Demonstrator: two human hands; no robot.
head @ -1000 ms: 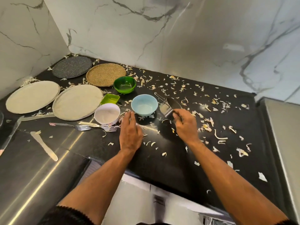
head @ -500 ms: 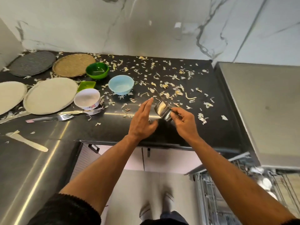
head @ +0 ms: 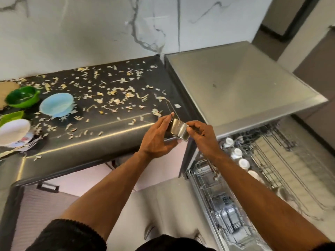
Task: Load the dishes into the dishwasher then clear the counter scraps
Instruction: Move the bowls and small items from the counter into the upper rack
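Right hand (head: 200, 134) — metal utensil (head: 178, 130) pinched

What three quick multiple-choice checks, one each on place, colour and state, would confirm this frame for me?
1. Where is the metal utensil?
A. Flat on the counter
B. Held between both hands
C. In the dishwasher rack

2. What colour is the bowl just right of the green bowl?
A. Light blue
B. Red
C. Black

3. What state is the dishwasher rack in?
A. Pushed in, door shut
B. Pulled out and exposed
C. Lifted onto the counter

Answers:
1 B: the left hand and right hand both grip it above the edge of the counter.
2 A: the light blue bowl sits beside the green one among the scraps.
3 B: its wire tines lie open below the steel top.
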